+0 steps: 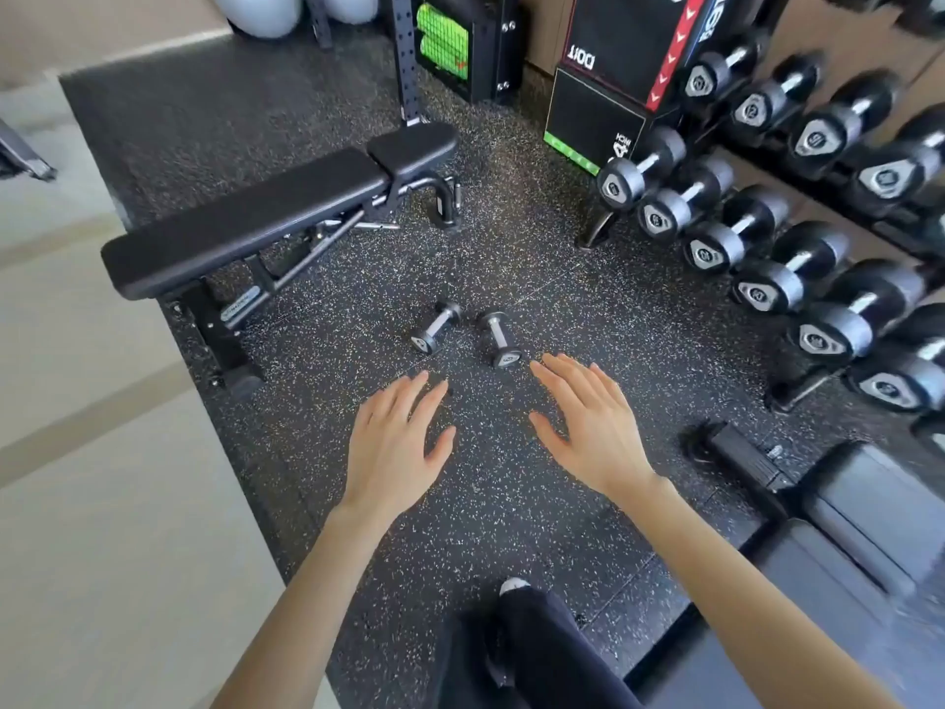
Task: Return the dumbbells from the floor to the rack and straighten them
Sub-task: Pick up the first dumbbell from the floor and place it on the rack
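Two small black dumbbells with chrome handles lie side by side on the speckled rubber floor: the left dumbbell (436, 327) and the right dumbbell (499, 339). My left hand (396, 445) hovers open, palm down, just short of the left one. My right hand (588, 421) is also open, fingers spread, its fingertips close to the near end of the right dumbbell without touching it. The dumbbell rack (782, 391) stands at the right, holding two rows of larger black dumbbells.
A black adjustable bench (266, 217) stands to the left of the floor dumbbells. A plyo box (624, 69) and a rig upright (409, 58) are at the back. Another bench (844, 504) sits at the lower right. My leg (542, 652) shows at the bottom.
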`<state>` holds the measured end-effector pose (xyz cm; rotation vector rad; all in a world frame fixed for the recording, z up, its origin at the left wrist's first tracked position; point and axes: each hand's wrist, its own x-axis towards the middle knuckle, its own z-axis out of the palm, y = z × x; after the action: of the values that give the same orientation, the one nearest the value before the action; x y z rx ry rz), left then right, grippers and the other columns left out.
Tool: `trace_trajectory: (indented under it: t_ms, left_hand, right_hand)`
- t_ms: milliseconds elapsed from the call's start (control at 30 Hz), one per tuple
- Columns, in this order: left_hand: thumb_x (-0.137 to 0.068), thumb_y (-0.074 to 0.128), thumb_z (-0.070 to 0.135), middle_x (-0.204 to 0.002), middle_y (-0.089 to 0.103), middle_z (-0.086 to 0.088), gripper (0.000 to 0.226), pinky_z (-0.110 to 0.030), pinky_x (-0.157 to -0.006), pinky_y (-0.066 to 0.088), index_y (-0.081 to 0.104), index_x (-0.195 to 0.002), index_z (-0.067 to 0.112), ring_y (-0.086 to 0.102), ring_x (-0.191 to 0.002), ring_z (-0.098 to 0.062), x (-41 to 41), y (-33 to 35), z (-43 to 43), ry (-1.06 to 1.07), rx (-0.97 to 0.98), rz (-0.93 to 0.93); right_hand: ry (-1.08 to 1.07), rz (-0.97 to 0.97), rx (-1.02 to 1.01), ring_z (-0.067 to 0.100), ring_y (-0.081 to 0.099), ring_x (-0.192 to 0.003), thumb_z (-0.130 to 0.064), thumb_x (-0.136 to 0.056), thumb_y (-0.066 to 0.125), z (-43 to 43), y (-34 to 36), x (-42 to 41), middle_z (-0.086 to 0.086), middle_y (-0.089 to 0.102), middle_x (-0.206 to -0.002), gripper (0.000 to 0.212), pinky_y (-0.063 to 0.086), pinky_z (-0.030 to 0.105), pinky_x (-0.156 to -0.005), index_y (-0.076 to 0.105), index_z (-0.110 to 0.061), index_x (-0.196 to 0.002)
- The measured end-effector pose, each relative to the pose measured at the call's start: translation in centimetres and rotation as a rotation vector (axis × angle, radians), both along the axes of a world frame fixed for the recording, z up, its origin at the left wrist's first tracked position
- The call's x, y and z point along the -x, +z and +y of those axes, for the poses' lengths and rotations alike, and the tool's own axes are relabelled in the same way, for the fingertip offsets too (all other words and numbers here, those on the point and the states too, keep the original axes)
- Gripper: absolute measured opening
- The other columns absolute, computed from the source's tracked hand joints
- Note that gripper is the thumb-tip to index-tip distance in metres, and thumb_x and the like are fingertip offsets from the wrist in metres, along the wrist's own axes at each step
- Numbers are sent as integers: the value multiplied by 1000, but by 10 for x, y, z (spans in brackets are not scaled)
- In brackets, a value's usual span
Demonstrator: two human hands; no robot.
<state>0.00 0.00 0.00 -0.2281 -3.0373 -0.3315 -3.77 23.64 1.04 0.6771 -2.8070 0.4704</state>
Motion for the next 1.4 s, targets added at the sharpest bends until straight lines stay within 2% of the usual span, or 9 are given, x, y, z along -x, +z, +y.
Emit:
trace_trajectory:
  t_ms: [133,267,600,700,867,1067,1267,1400]
  left_hand:
    - [-92,49,42,-143,46,-6,51,-40,-104,37,47,-137,19,44,-129,-23,14,-14,1,-9,-9,-46]
    - [-93,45,43,-146,42,-4,52,-38,-106,35,44,-139,21,41,-131,-21,44,-29,4,-16,-6,-78]
    - [-91,50,43,-143,47,-6,52,-40,-104,37,46,-137,20,47,-127,-24,179,-21,26,1,47,-84]
    - [-88,57,40,-137,53,-8,50,-41,-100,41,52,-132,17,52,-121,-25,210,-20,29,12,34,-48]
    - [-91,51,42,-141,48,-5,50,-40,-103,37,49,-135,19,46,-127,-22,243,-28,30,35,5,-90]
    - [-89,57,39,-137,52,-7,49,-40,-100,40,52,-133,17,50,-124,-24,284,-40,20,28,-24,-98]
    - [-88,57,38,-134,54,-5,47,-40,-98,41,54,-131,18,51,-122,-24,347,-52,-6,-45,-42,-104]
    - [-90,53,40,-138,50,-4,48,-40,-103,37,50,-134,20,47,-126,-22,402,-57,-36,-112,-20,-126]
  right_hand:
    - [-13,-52,-24,22,46,-127,-33,-88,57,6,-14,14,5,51,-136,50,33,47,-108,48,-14,-133]
    - [-9,-89,-50,22,46,-127,-33,-88,58,12,-31,45,4,52,-135,50,30,44,-109,48,-15,-133]
    - [27,-161,-64,20,42,-130,-35,-90,53,30,-22,185,2,48,-139,51,26,41,-111,42,-17,-136]
    - [52,-124,-29,22,47,-126,-31,-88,58,37,-15,224,4,51,-136,50,32,43,-108,47,-14,-133]
    - [40,-148,-33,22,45,-127,-29,-88,57,41,-18,264,4,49,-137,48,32,43,-109,47,-15,-133]
    - [28,-179,-54,21,46,-126,-30,-88,57,36,-30,303,4,49,-137,49,30,42,-109,47,-14,-133]
    - [-28,-181,-61,21,49,-123,-30,-87,58,15,-43,357,3,51,-136,49,34,42,-106,47,-15,-133]
    - [-79,-215,-76,20,46,-125,-30,-87,59,-8,-49,399,2,49,-138,51,30,41,-109,45,-16,-134]
